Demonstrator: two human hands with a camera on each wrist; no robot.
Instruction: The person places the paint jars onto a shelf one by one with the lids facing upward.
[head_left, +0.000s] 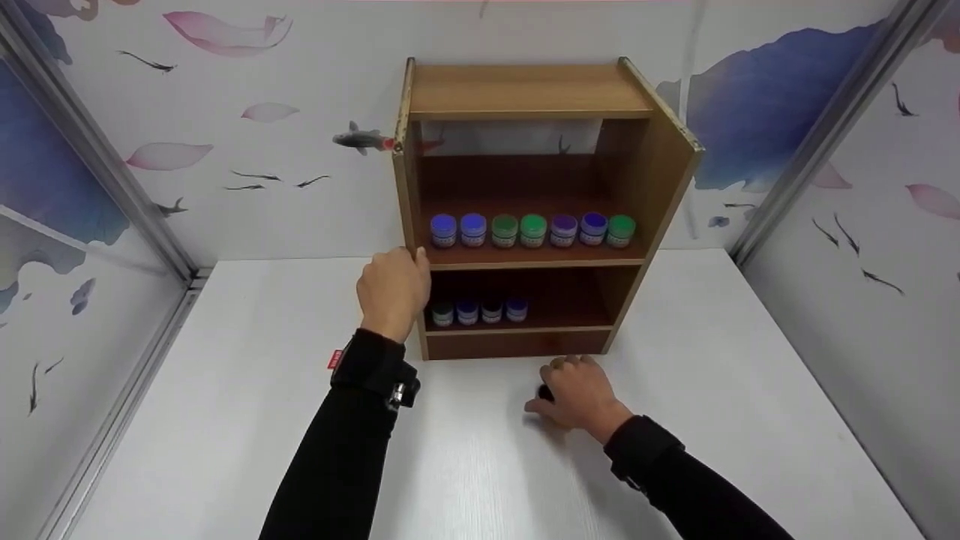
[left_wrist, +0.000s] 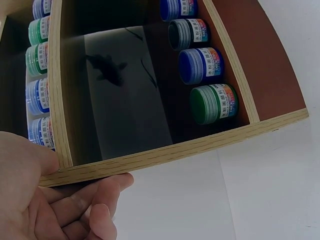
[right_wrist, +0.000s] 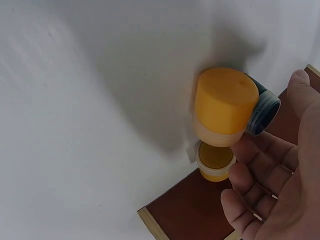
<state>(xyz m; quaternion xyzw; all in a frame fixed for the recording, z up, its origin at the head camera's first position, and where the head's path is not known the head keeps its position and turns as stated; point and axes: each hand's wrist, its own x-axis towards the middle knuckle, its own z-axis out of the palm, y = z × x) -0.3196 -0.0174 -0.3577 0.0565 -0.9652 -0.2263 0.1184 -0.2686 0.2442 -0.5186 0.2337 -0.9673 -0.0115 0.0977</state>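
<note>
My left hand (head_left: 394,291) grips the left side panel of a small wooden shelf (head_left: 517,343). In the left wrist view, the thumb lies inside the panel and the fingers outside. In front of the shelf, my right hand (head_left: 577,391) reaches around small paint jars on the table. The right wrist view shows a yellow jar (right_wrist: 225,102), a dark-lidded jar (right_wrist: 264,114) tipped beside it, and a second yellow-lidded jar (right_wrist: 216,157) near the shelf base. Right fingers (right_wrist: 250,192) curve loosely beside these jars, with the thumb held apart from them.
Blue, green and purple-lidded jars (head_left: 533,231) line the upper shelf. Several dark and blue-lidded jars (head_left: 492,311) stand on the left of the lower shelf. A white table (head_left: 247,390) lies underneath, with patterned walls (head_left: 300,75) around it.
</note>
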